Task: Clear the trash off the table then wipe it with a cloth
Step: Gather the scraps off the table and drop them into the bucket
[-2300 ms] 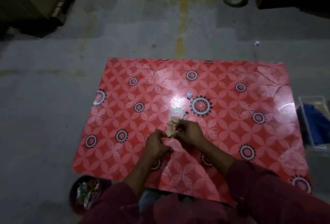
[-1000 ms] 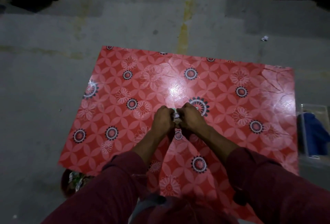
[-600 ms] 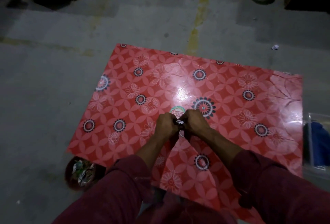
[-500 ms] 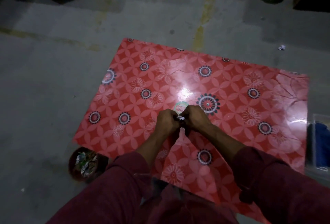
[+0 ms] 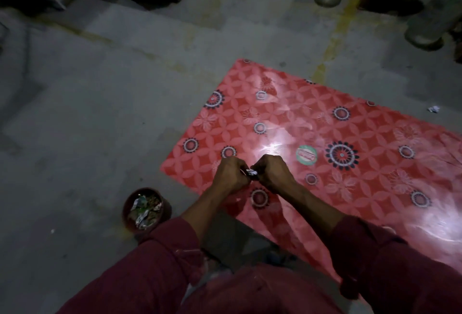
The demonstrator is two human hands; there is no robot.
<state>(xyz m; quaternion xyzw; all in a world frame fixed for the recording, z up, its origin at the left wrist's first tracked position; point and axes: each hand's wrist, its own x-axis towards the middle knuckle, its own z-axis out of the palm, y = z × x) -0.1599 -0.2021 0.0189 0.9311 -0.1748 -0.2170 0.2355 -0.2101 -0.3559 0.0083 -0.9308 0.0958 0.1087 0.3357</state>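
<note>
Both fists — left hand (image 5: pixel 231 176), right hand (image 5: pixel 272 173) — clenched on 1 crumpled scrap (image 5: pixel 252 172), now swung left toward floor bin (image 5: pixel 145 210) since 0.5 s ago; round sticker (image 5: pixel 306 155) uncovered on table (image 5: pixel 375 188) — clearing unfinished, wipe pending.

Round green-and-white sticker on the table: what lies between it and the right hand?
Head view: only bare red patterned tablecloth lies between the round green-and-white sticker and the right hand.
</note>
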